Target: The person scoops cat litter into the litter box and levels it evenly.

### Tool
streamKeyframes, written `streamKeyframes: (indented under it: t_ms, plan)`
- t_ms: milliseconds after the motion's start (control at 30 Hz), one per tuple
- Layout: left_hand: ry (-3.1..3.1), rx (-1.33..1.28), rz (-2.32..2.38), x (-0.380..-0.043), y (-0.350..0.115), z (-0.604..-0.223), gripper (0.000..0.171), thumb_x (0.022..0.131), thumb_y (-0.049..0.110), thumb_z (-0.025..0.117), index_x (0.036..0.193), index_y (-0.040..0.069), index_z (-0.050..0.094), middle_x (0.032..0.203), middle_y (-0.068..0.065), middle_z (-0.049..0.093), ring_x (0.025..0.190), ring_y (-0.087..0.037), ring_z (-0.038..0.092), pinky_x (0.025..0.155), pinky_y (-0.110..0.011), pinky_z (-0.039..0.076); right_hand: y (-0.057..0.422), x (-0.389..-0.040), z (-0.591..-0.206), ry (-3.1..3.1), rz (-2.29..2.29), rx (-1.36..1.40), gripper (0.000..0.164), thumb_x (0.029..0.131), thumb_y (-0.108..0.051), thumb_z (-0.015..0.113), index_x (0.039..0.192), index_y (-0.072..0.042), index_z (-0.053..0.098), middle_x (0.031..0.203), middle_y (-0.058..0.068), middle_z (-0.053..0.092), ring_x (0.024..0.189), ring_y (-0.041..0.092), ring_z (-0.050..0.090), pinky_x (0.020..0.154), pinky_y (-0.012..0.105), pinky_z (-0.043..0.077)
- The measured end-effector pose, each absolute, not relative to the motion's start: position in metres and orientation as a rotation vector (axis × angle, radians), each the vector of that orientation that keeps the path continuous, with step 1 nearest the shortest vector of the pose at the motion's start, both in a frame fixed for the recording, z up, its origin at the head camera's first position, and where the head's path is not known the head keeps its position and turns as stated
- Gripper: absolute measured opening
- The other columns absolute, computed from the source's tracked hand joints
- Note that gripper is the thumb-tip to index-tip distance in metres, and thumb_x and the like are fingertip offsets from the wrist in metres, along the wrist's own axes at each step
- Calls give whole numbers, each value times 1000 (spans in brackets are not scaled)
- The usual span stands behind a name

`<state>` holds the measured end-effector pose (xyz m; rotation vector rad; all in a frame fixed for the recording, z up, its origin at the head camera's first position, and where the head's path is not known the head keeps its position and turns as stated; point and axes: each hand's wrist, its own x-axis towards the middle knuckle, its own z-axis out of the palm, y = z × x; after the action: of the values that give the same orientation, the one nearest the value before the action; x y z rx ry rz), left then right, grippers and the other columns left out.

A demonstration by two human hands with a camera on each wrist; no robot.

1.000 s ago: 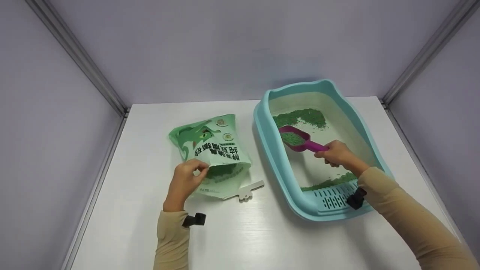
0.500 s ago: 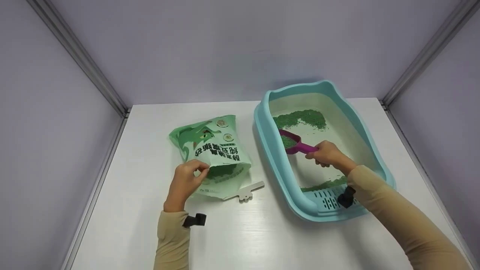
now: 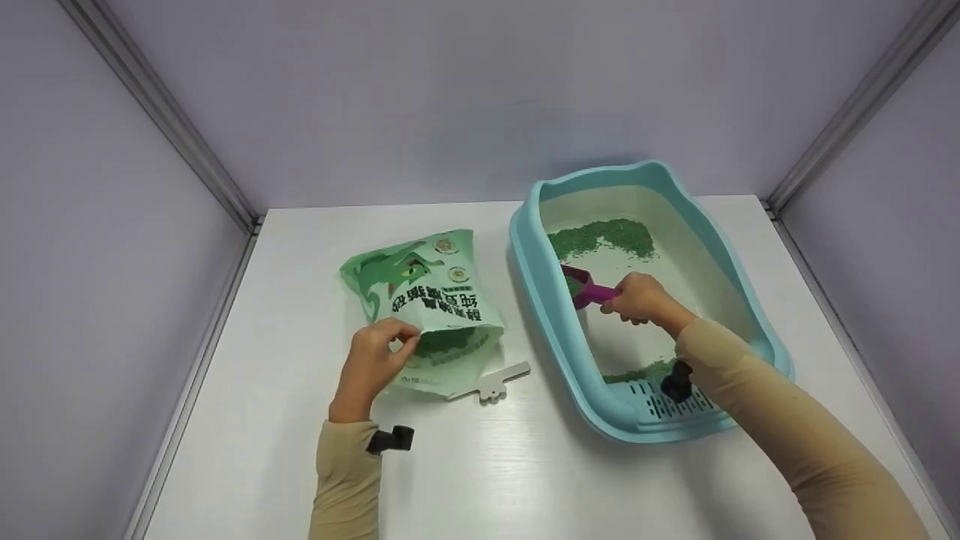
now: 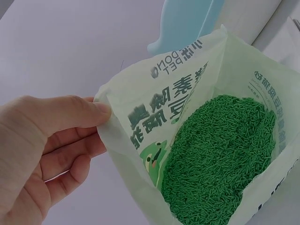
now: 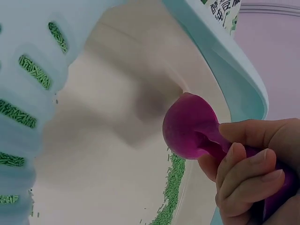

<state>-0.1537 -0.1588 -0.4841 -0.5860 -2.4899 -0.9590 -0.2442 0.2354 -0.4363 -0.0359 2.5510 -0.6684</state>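
Two hands occupied. We see the left hand [image 3: 379, 352] pinching the bag [image 3: 442, 281] at its mouth's edge, thumb against fingers, forearm pointing straight ahead. The right hand [image 3: 637, 298] curls round the handle of the scoop [image 3: 592, 292], forearm slanting in over the tray [image 3: 553, 337]. We note the scoop, holding pellets [image 3: 574, 286], near the tray's left wall. Bag left of tray, gaping; clip [image 3: 492, 386] by its mouth.
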Motion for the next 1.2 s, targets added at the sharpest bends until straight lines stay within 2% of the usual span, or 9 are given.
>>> streamKeyframes:
  t_ms: [267, 533, 800, 933, 1200]
  plan:
    - [-2490, -582, -943, -154, -159, -484, 7, 80, -1, 73, 84, 4, 73, 80, -10, 73, 73, -19, 68, 66, -31, 57, 229, -248, -433, 2644, -571, -57, 31, 83, -20, 67, 96, 8, 68, 65, 6, 60, 53, 11, 52, 47, 19, 44]
    - [-2499, -575, -950, -153, -158, -482, 5, 81, 1, 73, 85, 4, 73, 81, -10, 73, 73, -20, 68, 66, -32, 57, 229, -253, -434, 2708, -503, -82, 29, 81, -20, 67, 90, 7, 69, 62, 6, 64, 50, 9, 52, 45, 20, 39]
    - [-2499, -566, -946, -154, -158, -482, 11, 78, -2, 74, 85, 5, 73, 81, -10, 73, 73, -19, 69, 66, -32, 57, 237, -258, -431, 2733, -505, -41, 25, 78, -19, 64, 84, 5, 67, 58, 3, 60, 50, 10, 52, 44, 21, 37]
    - [-2501, -565, -949, -154, -158, -482, 8, 79, -1, 74, 85, 5, 73, 81, -10, 73, 73, -19, 69, 66, -31, 57, 242, -260, -431, 2740, -497, -14, 23, 79, -21, 64, 81, 2, 66, 57, 1, 58, 50, 10, 52, 44, 22, 37]
    - [-2477, -582, -959, -153, -158, -483, 5, 80, 0, 73, 84, 3, 72, 80, -10, 73, 72, -19, 68, 65, -31, 56, 248, -265, -435, 2835, -461, 48, 20, 78, -21, 62, 72, -2, 60, 60, 2, 50, 57, 16, 43, 44, 26, 33]
